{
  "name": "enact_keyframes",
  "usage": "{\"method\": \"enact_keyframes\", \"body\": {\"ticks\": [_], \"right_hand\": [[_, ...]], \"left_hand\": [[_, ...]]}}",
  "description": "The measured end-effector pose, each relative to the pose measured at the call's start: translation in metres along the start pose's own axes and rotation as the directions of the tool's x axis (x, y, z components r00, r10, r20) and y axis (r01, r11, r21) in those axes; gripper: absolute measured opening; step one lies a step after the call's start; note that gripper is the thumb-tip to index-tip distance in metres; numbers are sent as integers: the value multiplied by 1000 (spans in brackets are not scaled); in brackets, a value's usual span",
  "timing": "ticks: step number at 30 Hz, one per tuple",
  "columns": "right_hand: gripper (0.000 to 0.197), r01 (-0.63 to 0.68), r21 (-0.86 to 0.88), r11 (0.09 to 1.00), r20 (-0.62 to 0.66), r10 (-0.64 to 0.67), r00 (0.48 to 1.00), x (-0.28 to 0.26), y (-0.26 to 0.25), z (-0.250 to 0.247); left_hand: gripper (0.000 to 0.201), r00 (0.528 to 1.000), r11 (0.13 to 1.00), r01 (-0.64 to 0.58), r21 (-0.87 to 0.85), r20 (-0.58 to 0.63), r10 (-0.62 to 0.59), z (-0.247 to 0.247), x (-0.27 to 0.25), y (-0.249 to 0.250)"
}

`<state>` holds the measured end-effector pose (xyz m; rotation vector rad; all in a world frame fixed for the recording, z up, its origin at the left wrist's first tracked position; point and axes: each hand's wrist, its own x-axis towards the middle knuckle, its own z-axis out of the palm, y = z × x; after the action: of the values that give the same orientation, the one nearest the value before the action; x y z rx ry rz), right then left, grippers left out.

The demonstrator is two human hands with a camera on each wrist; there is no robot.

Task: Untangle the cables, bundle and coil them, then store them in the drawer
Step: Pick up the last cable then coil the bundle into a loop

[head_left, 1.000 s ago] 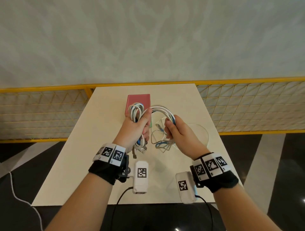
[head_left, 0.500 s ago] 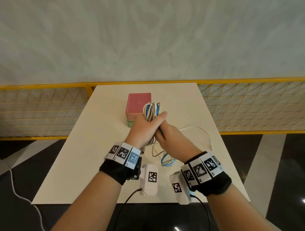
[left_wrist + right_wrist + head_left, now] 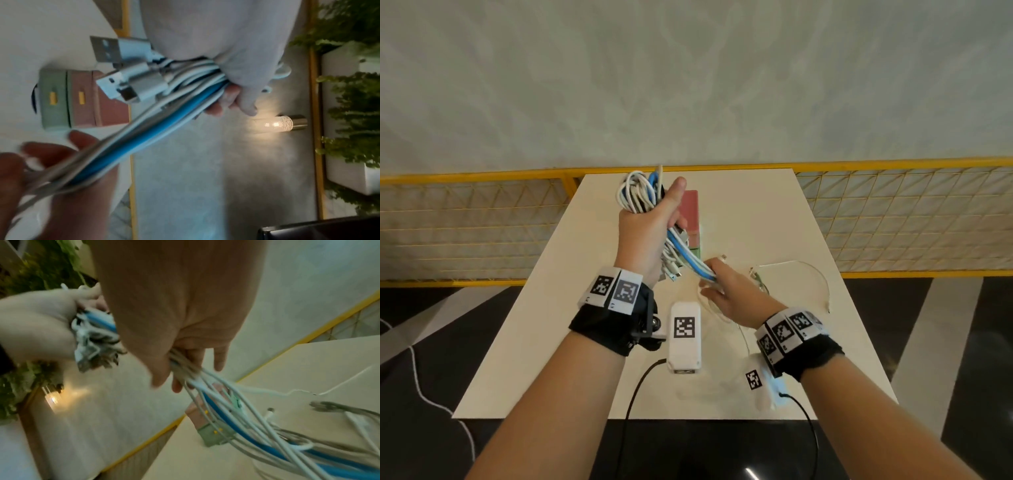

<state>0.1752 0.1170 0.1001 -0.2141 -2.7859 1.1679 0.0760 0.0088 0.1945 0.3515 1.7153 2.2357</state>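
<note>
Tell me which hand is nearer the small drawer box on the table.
Left. The left hand grips the cable bundle in front of the drawer box, overlapping it in the head view. The right hand holds the trailing strands nearer the person.

Indoor lobby-like space — yellow railing [image 3: 893, 164], planters [image 3: 349, 113], polished floor.

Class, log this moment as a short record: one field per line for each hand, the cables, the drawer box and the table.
left hand: raised, grips the coiled cable bundle
right hand: lower, holds the trailing blue and white strands
USB plugs: stick out below the left fist
drawer box: pink and green, drawers closed
table: loose cables lie on it
</note>
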Motion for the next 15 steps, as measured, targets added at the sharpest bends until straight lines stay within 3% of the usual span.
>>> {"method": "enact_keyframes", "body": {"ticks": [2,4,6,10,15], "right_hand": [[66,77,79,994,-9,-77,997,6,-12,-14],[73,128,231,964,-14,-128,992,11,-31,-21],[60,119,302,946,-7,-122,992,18,-39,-16],[9,119,228,967,-29,-115,993,24,-33,-7],[12,-12,122,992,61,4,998,33,-14,-23]], "left_hand": [[34,999,999,-41,20,11,41,-1,1,0],[38,994,993,-99,67,42,97,3,-1,1],[36,984,985,-166,53,77,161,7,-5,4],[37,977,982,-170,-81,117,179,1,-3,14],[40,958,985,-151,-87,233,167,-22,-1,26]]}}
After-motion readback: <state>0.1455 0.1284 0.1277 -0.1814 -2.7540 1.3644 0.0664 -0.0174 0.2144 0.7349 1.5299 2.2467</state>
